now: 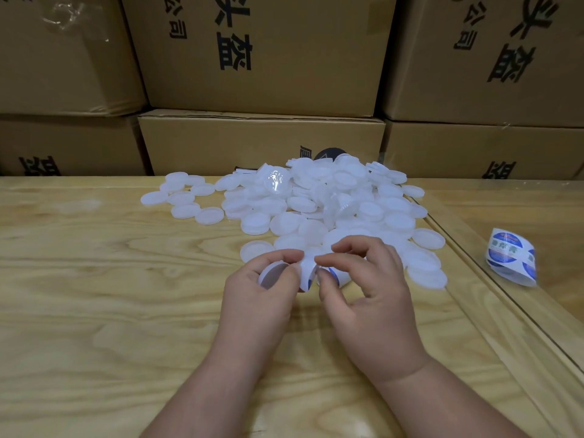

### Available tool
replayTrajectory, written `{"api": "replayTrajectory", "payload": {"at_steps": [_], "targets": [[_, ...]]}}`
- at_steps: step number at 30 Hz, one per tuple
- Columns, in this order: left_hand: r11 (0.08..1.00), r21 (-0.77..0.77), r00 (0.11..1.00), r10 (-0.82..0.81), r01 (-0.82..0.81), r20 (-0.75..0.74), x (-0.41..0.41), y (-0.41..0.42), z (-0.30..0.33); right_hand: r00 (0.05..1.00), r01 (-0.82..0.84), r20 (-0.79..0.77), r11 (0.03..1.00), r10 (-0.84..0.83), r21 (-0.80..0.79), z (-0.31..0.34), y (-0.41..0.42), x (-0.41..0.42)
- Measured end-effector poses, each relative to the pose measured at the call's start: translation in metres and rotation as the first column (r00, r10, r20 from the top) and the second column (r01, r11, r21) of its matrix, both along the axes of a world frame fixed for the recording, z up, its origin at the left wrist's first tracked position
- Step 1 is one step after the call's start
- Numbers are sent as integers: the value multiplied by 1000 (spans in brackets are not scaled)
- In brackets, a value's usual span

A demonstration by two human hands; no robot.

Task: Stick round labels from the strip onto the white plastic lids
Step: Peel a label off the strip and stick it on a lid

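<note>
**Lid and label strip held just before the heap**

A white plastic lid (274,275) is gripped in the curled fingers of the left hand (262,295), just in front of the heap of lids (319,203). Beside it, a piece of label strip (308,273) is pinched narrowly by the right hand (366,295). A curled strip of blue round labels (512,259) is seen well right of the heap, on the wooden table (94,279). Cardboard boxes (262,58) are stacked behind the heap.
</note>
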State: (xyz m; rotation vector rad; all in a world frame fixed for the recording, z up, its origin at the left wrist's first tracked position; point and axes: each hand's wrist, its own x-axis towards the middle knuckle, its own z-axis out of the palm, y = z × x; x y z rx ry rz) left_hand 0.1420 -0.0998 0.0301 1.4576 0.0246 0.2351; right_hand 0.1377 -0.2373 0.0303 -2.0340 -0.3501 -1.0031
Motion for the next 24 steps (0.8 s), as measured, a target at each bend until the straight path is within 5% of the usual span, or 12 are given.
{"api": "replayTrajectory", "payload": {"at_steps": [10,14,18,24], "targets": [[979,-188,997,-68,76,46,3,6,1,989,-31,-134,984,55,175,0,-1,0],[954,-292,994,-92,71,-59,10,7,0,979,17,-199,962,39,273,2,-1,-1],[987,-140,994,-87,77,-68,15,7,-7,960,44,-274,943,52,331,0,-3,-2],[989,-146,1000,-11,7,-28,14,7,-10,950,-6,-265,862,163,507,4,-2,-1]]}}
